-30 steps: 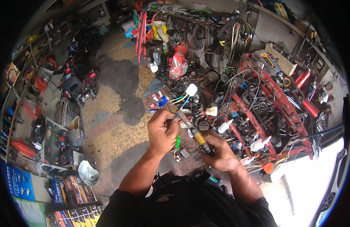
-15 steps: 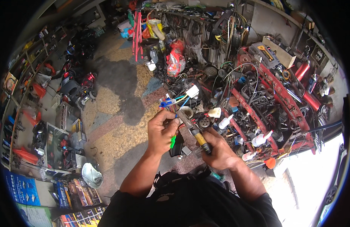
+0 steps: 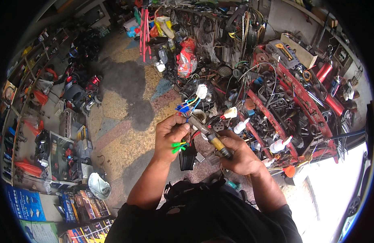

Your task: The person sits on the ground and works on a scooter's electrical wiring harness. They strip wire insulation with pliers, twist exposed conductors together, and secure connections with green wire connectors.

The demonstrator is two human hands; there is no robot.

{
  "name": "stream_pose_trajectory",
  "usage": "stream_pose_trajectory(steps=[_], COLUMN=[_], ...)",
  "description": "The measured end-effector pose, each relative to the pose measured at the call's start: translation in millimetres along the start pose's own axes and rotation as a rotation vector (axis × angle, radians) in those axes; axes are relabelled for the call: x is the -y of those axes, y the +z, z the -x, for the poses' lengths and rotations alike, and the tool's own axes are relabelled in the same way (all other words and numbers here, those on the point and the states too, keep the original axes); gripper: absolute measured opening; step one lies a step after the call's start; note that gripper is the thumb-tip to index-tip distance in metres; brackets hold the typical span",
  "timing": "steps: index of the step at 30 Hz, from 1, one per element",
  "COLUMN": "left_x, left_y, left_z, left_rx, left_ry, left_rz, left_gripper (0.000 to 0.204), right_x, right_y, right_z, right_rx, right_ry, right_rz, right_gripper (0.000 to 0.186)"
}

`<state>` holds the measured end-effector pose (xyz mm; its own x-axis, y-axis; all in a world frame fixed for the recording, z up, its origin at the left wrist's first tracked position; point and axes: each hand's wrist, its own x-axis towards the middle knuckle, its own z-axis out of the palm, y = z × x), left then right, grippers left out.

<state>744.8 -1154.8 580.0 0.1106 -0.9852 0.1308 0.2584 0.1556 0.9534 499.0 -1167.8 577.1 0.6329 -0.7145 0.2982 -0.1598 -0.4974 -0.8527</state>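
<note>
My left hand (image 3: 170, 133) pinches a bundle of thin coloured wires (image 3: 194, 106) between thumb and fingers. Above the fingers, the wires end in a white plug connector (image 3: 201, 91) and blue terminals (image 3: 181, 108). Green-sleeved terminals (image 3: 178, 147) stick out below the thumb. My right hand (image 3: 240, 153) is wrapped round the yellow and dark handle of a hand tool (image 3: 215, 141); its long metal end meets the wires beside my left fingertips. The tool's exact kind is unclear. Red and black wires lead to another white connector (image 3: 230, 113). Below hangs or lies a black finned box (image 3: 188, 157).
A red metal rack (image 3: 272, 125) heaped with tools and parts stands at the right, with white squeeze bottles (image 3: 281, 145) along its near side. Shelves of goods line the left. A white helmet-like object (image 3: 99, 186) lies lower left; stained floor (image 3: 118, 129) spreads between.
The tool and my right hand have shifted slightly right and down. The white plug has swung up and left, and the green terminals now show more fully beside my left hand.
</note>
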Motion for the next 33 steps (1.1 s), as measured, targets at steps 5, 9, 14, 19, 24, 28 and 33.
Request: stream_pose_trajectory(steps=[5, 9, 14, 19, 24, 28, 33], left_x=[-2, -1, 0, 0, 3, 4, 0], left_y=[1, 1, 0, -1, -2, -4, -2], left_z=[-3, -4, -6, -7, -8, -12, -14], left_rx=[0.062, 0.052, 0.072, 0.029, 0.038, 0.070, 0.063], left_ry=[-0.007, -0.029, -0.038, -0.062, -0.066, -0.053, -0.075], left_rz=[0.038, 0.032, 0.044, 0.047, 0.115, 0.216, 0.217], left_gripper=[0.010, 0.008, 0.007, 0.006, 0.008, 0.011, 0.008], right_x=[0, 1, -1, -6, -17, -24, -23], right_y=[-9, -13, -11, -11, -14, -12, -12], right_z=[-5, -7, -8, -8, -7, -9, -10], right_rx=[0.055, 0.078, 0.087, 0.011, 0.073, 0.091, 0.099], right_ry=[0.045, 0.028, 0.068, 0.011, 0.022, 0.067, 0.129], right_rz=[0.012, 0.081, 0.124, 0.031, -0.104, -0.238, -0.314], right_gripper=[0.043, 0.035, 0.036, 0.047, 0.048, 0.047, 0.046])
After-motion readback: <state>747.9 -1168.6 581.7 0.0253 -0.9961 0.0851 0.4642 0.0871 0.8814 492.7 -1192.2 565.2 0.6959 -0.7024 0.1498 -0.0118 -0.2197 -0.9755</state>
